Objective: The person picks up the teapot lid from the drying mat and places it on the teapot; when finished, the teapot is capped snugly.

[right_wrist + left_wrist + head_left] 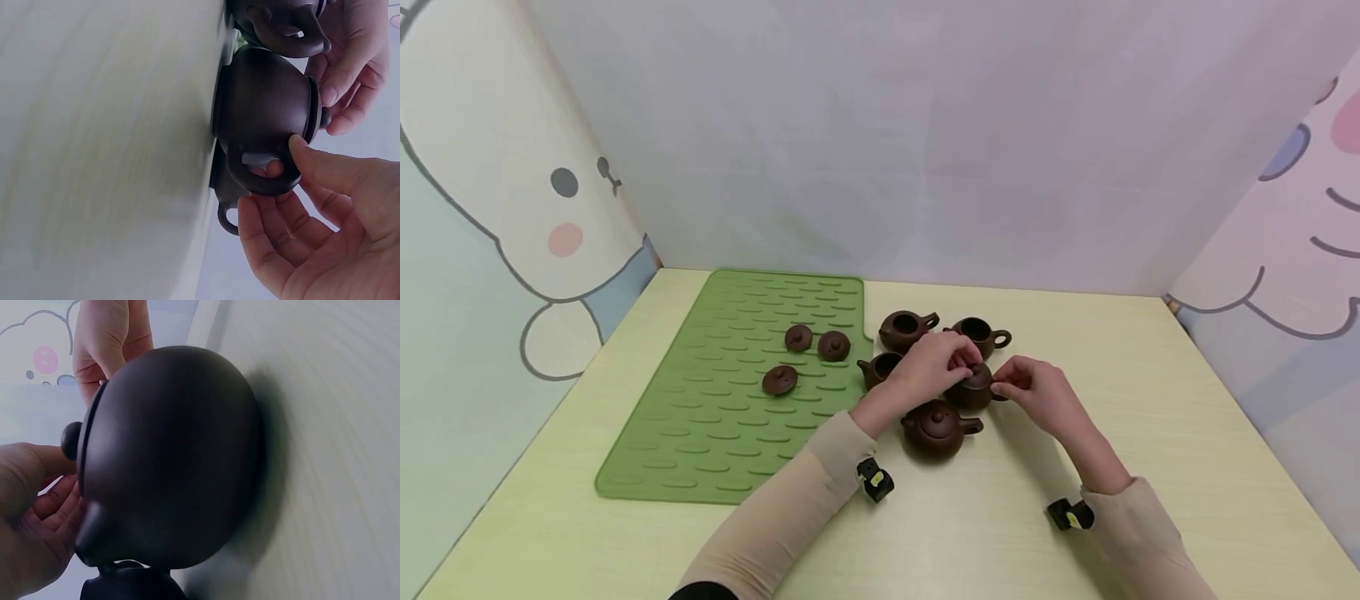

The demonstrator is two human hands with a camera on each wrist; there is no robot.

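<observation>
Both hands are at a small dark brown teapot [970, 393] that stands on the table with its lid on. My left hand [931, 365] reaches over from the left, thumb and fingers pinching the lid knob [325, 117]. From the right, my right hand [337, 225] holds the looped handle [262, 181] between thumb and fingers. Just in front stands another lidded teapot [934, 429], which fills much of the left wrist view and hides part of the held one there.
Lidless teapots stand behind and to the left: one at back left [901, 331], one at back right [976, 332], one partly behind my left hand [878, 368]. A green ridged mat [700, 417] carries three loose lids [780, 380]. A pale wall [880, 167] closes the back.
</observation>
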